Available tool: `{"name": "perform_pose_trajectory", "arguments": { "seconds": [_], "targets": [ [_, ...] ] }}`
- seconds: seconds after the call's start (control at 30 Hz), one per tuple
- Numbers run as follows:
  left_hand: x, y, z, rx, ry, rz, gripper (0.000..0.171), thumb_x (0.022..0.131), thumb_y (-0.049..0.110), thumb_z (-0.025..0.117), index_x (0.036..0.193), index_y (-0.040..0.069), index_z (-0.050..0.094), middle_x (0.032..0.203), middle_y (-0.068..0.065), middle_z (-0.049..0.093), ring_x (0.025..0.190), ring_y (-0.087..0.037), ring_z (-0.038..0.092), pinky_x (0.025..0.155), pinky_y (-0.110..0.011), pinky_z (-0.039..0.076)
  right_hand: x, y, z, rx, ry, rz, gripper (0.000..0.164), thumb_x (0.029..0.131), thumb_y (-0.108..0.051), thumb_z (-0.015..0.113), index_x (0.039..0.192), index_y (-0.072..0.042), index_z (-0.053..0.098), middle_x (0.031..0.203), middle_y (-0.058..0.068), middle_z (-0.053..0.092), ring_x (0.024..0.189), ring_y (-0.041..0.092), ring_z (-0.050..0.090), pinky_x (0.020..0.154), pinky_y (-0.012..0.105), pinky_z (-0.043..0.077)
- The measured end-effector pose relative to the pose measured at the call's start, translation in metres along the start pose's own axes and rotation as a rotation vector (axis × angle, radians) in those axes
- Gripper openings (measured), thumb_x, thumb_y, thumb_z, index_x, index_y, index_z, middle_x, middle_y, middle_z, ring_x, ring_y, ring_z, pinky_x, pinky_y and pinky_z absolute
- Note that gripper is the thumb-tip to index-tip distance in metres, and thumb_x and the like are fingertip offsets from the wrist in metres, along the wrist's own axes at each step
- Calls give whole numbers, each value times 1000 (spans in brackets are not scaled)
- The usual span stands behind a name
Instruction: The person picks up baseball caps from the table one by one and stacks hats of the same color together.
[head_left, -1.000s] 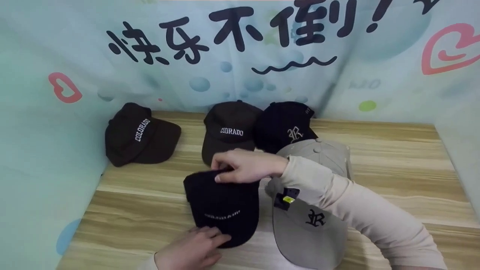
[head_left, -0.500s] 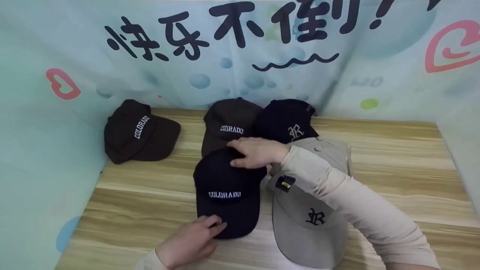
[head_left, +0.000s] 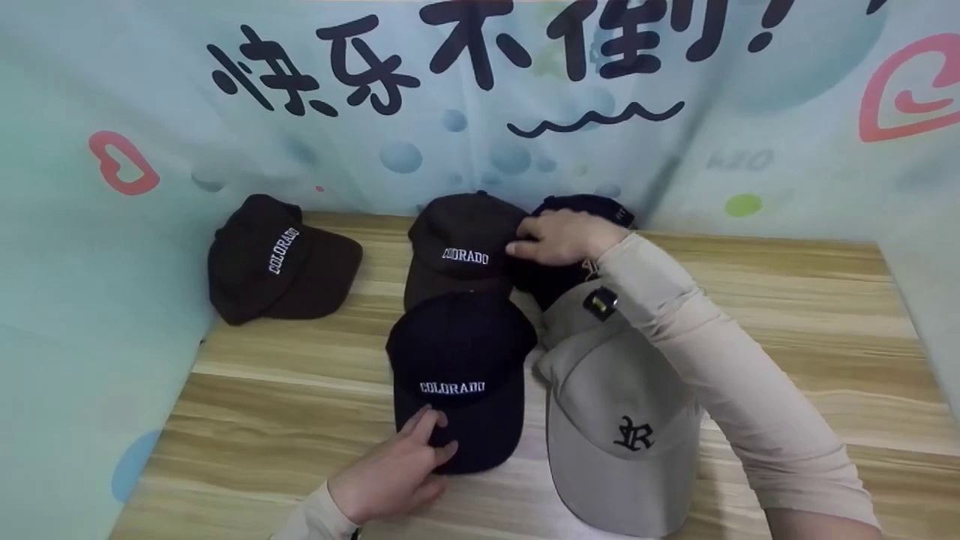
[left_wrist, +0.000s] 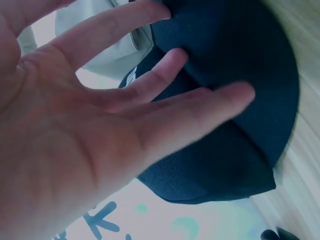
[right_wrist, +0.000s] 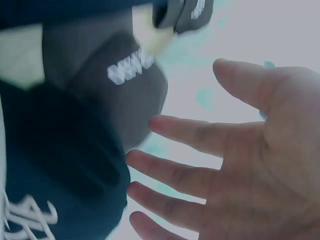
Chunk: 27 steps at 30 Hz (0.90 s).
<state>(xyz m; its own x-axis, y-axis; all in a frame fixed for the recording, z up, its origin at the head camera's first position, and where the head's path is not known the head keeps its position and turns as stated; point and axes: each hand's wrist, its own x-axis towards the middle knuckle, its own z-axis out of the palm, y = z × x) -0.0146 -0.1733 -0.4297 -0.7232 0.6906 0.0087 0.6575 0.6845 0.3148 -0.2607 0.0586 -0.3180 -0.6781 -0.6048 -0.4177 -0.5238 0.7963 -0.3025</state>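
A navy COLORADO cap [head_left: 457, 352] lies in the middle of the wooden table [head_left: 787, 300], its brim toward me. My left hand [head_left: 429, 439] touches the brim's front edge with straight fingers [left_wrist: 165, 107] and grips nothing. My right hand [head_left: 529, 240] reaches to the back and lies with spread fingers [right_wrist: 190, 135] over a navy cap with an R [head_left: 555, 285], which it partly hides. That cap [right_wrist: 60, 165] sits against a brown COLORADO cap [head_left: 457, 247]. A grey cap with an R [head_left: 622, 420] lies under my right forearm.
Another brown COLORADO cap [head_left: 277, 259] sits at the back left near the cloth wall [head_left: 90, 285]. A printed backdrop [head_left: 480, 112] closes the back and both sides. Bare wood shows at the left front and along the right side.
My right hand has let go of the navy COLORADO cap's crown and moved back onto the navy R cap. The COLORADO cap now lies settled, and the left hand stays at its brim.
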Motion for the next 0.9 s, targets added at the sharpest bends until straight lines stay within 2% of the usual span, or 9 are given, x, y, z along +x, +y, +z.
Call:
{"name": "perform_pose_trajectory", "arguments": {
  "seconds": [0.1, 0.23, 0.4, 0.53, 0.63, 0.77, 0.9],
  "targets": [
    [2, -1, -1, -27, -4, -8, 32, 79, 13, 75, 105, -5, 71, 113, -19, 47, 106, -37, 54, 92, -43, 47, 7, 14, -10, 56, 26, -3, 53, 102, -40, 39, 137, -1, 49, 137, 22, 48, 127, 39, 42, 104, 52, 31],
    [7, -3, -1, -39, -1, -6, 26, 83, 16, 73, 102, -2, 73, 110, -17, 49, 94, -28, 58, 79, -35, 52, 15, 30, -17, 101, 61, -6, 51, 103, -35, 37, 134, 3, 50, 135, 23, 49, 127, 38, 42, 106, 47, 30],
    [9, -6, -1, -39, 3, -14, 22, 84, 18, 72, 97, -1, 75, 109, -16, 51, 92, -27, 60, 77, -35, 52, 27, 41, -19, 97, 48, 9, 46, 101, -21, 35, 140, 3, 44, 142, 24, 41, 132, 38, 35, 108, 47, 27],
    [10, -8, -1, -48, 17, -21, 21, 84, 17, 73, 96, 1, 76, 109, -15, 51, 93, -26, 60, 76, -38, 52, 36, 47, -17, 155, 35, 42, 51, 94, -10, 29, 142, 4, 38, 147, 24, 35, 135, 38, 31, 109, 46, 25],
    [11, -9, 0, -44, 24, -26, 20, 83, 18, 73, 96, 3, 76, 108, -13, 52, 91, -25, 61, 73, -39, 51, 43, 51, -11, 180, 54, 74, 53, 93, -10, 29, 143, 3, 36, 147, 23, 33, 137, 37, 28, 110, 47, 22],
    [13, -11, 1, -19, 30, -31, 17, 83, 20, 73, 91, 5, 77, 107, -12, 53, 87, -24, 61, 69, -37, 51, 48, 58, -5, 151, 90, 97, 52, 96, -13, 29, 145, 1, 33, 149, 21, 32, 138, 36, 26, 111, 50, 17],
    [19, -11, 3, 20, 42, -13, 15, 82, 21, 73, 84, 7, 76, 105, -12, 54, 81, -23, 61, 68, -35, 52, 48, 64, -4, 153, 107, 120, 50, 98, -14, 28, 145, 2, 31, 147, 24, 32, 135, 39, 30, 109, 51, 22]
  ]
}}
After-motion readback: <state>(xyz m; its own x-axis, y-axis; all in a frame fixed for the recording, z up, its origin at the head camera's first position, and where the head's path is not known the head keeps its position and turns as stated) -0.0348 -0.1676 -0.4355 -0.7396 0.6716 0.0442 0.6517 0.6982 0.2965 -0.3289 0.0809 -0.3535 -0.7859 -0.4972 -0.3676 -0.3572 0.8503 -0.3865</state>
